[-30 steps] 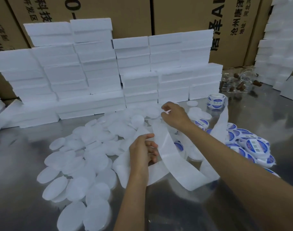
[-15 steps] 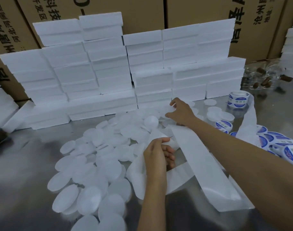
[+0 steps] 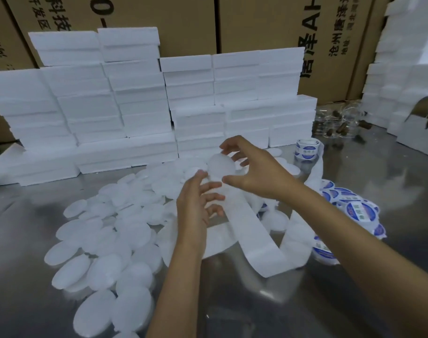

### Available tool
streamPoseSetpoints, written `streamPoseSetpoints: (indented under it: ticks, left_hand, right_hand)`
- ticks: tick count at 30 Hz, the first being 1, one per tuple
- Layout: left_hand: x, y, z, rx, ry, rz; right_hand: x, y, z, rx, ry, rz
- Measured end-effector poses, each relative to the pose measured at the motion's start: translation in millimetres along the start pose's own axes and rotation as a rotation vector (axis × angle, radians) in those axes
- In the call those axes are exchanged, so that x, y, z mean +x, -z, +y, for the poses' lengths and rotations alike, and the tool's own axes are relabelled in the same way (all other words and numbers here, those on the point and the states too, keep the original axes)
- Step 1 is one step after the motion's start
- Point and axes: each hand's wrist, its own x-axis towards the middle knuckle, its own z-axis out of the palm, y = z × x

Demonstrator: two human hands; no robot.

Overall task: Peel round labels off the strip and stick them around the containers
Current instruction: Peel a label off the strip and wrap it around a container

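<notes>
Brown cardboard cartons (image 3: 188, 25) with printed characters back a reflective metal table (image 3: 25, 228), where stacked white foam blocks (image 3: 135, 101) form a wall. Both bare forearms reach in from the lower edge, above a spread of round white translucent containers (image 3: 105, 240). The right hand (image 3: 254, 172) is raised, palm down, its thumb and fingers curved around one round white container (image 3: 220, 167) held at its rim. The left hand (image 3: 198, 203), just below, has loosely spread fingers touching the long white backing strip (image 3: 244, 223), which loops across the table; whether it pinches the strip cannot be told. Labelled containers with blue-and-white round labels (image 3: 356, 211) lie to the right, near a label roll (image 3: 305, 150).
</notes>
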Motion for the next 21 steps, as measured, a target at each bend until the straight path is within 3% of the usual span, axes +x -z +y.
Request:
streamPoseSetpoints:
  ticks: [5, 10, 13, 15, 16, 18, 21]
  left_hand:
    - [-29, -18, 3, 0.236, -0.198, -0.169]
    - [-46, -23, 6, 0.187, -0.171, -0.181]
    - [-51, -27, 12, 0.149, -0.171, -0.227]
    - [-58, -32, 15, 0.191, -0.201, -0.282]
    - [-62, -34, 15, 0.232, -0.218, -0.318]
    - [-70, -39, 14, 0.357, -0.253, -0.408]
    - [-79, -45, 8, 0.52, -0.347, -0.443]
  right_hand:
    - [-42, 11, -27, 0.001, 0.072, -0.008]
    - [-77, 52, -11, -0.077, -0.068, 0.019]
    - [-103, 76, 14, -0.29, -0.302, -0.299]
    - [-125, 74, 30, -0.347, -0.369, -0.534]
    - [-135, 69, 35, -0.352, -0.358, -0.575]
    - [-148, 55, 43, -0.332, -0.269, -0.495]
    - [-153, 37, 49, -0.148, -0.232, -0.186]
